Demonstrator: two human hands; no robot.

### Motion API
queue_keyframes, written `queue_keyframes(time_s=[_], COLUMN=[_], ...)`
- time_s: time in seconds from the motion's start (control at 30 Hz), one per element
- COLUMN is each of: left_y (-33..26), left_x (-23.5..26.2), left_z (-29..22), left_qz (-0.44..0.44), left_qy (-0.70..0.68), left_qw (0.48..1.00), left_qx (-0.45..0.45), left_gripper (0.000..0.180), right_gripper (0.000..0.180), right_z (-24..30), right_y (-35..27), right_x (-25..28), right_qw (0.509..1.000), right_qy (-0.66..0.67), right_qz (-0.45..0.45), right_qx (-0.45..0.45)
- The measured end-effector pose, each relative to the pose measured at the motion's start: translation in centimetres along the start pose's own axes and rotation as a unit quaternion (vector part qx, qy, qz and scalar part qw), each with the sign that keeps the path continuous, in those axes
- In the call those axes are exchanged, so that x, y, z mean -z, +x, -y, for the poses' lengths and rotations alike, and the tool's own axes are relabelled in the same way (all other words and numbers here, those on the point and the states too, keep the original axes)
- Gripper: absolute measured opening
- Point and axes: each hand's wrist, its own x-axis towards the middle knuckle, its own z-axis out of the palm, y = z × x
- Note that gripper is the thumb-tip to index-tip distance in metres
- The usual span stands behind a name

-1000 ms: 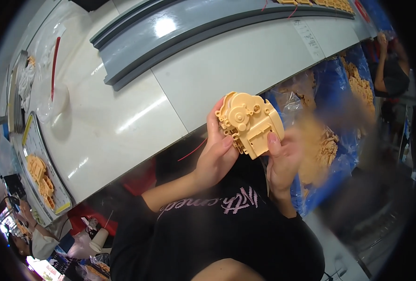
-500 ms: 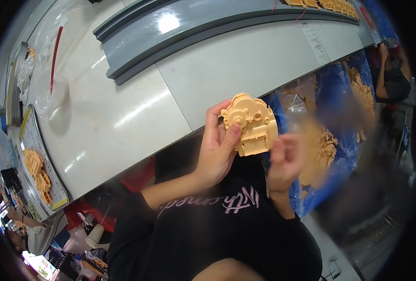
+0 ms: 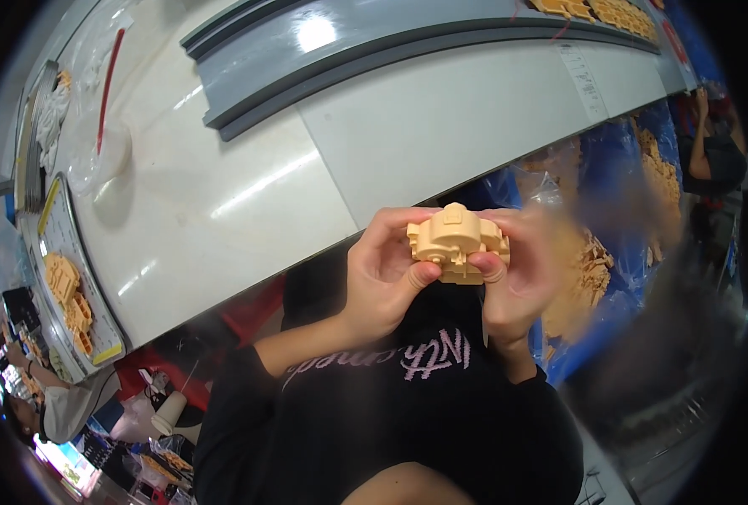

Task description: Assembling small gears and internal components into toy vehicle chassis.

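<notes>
Between both hands, in front of my chest, is a tan moulded plastic housing (image 3: pixel 456 238) with rounded humps and small posts, turned edge-on. My left hand (image 3: pixel 384 268) grips its left side, the thumb on the near face and the fingers behind. My right hand (image 3: pixel 517 271) is closed on its right side in the same way, its thumb pressed near the lower edge. The far fingers of both hands are partly hidden behind the part.
Beyond my hands runs a white worktable (image 3: pixel 273 189) with a grey conveyor channel (image 3: pixel 366 50). At the right, blue plastic-lined bins (image 3: pixel 593 252) hold tan parts. A white tray (image 3: pixel 96 307) with tan parts lies left, near a clear cup (image 3: pixel 113 151). Other people sit at both sides.
My right hand has come in from beside the housing and taken hold of its right side. The housing has tipped from showing its broad face to showing its edge.
</notes>
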Motion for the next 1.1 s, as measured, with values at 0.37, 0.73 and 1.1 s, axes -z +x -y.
queue_keyframes(time_s=[0.37,0.73,1.1], left_y=[-1.3,-10.0,-25.7], left_x=[2.8,13.1,32.4], left_z=[-6.5,-18.5,-28.5], left_qz=[-0.109,-0.471,-0.761], left_qy=[0.045,0.426,0.642], left_qw=[0.987,0.74,0.092], left_qx=[-0.113,-0.222,-0.027], left_gripper=[0.071,0.06,0.068], right_gripper=[0.023,0.017,0.012], right_z=[0.1,1.3,-2.8], right_y=[1.0,0.6,16.1], right_x=[-4.2,-10.7,0.2], right_qw=[0.966,0.927,0.912], right_qy=[0.115,0.128,-0.302], right_qz=[0.188,0.343,-0.089], right_qx=[-0.134,-0.079,0.263])
